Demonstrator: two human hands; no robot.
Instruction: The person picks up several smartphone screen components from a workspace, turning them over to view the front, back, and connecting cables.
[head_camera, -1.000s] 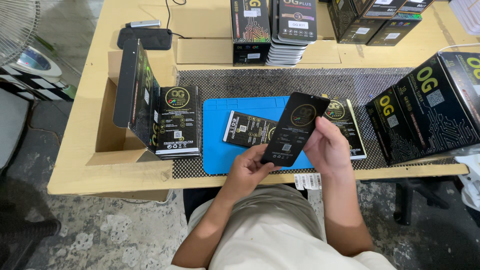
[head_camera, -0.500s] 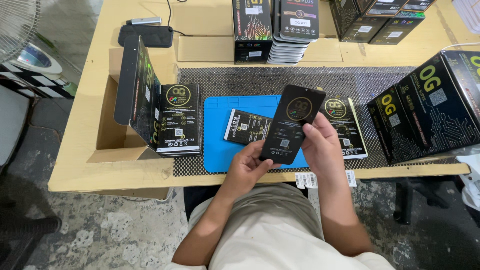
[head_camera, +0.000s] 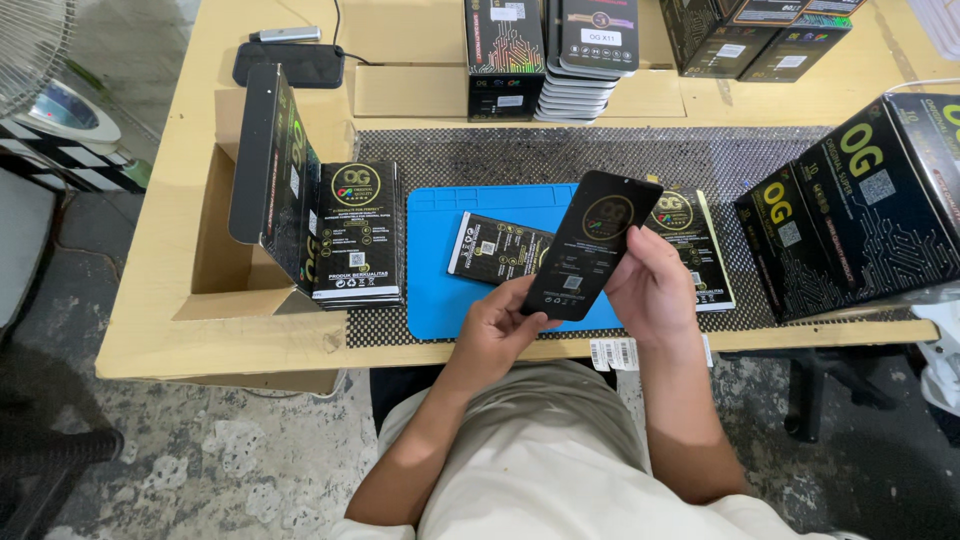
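**Loosely held panel above the desk edge**

Currently a thin black phone-screen panel (head_camera: 592, 245) is held in the air over the front of the desk (head_camera: 200, 340), tilted, with its lower end toward the person. The left hand (head_camera: 497, 330) is closed on the panel's lower corner, thumb on top, and the right hand (head_camera: 650, 290) is closed along its right edge, the fingers (head_camera: 628, 245) curled behind it. Beneath it a blue mat (head_camera: 440, 260) is spread, on which a flat black packet (head_camera: 497, 248) lies; a second packet (head_camera: 690, 240) lies partly hidden behind the right hand.

Only the edges are pinched, so a slip is judged possible: the panel could drop onto the mat, or past the desk edge to the floor, since the hands are positioned just over that edge. Bending or cracking could be caused if the two hands are twisted against each other. Smudges could be left if the face is touched. A stack of packets (head_camera: 358, 235) to the left is well apart and seems unlikely to be knocked.
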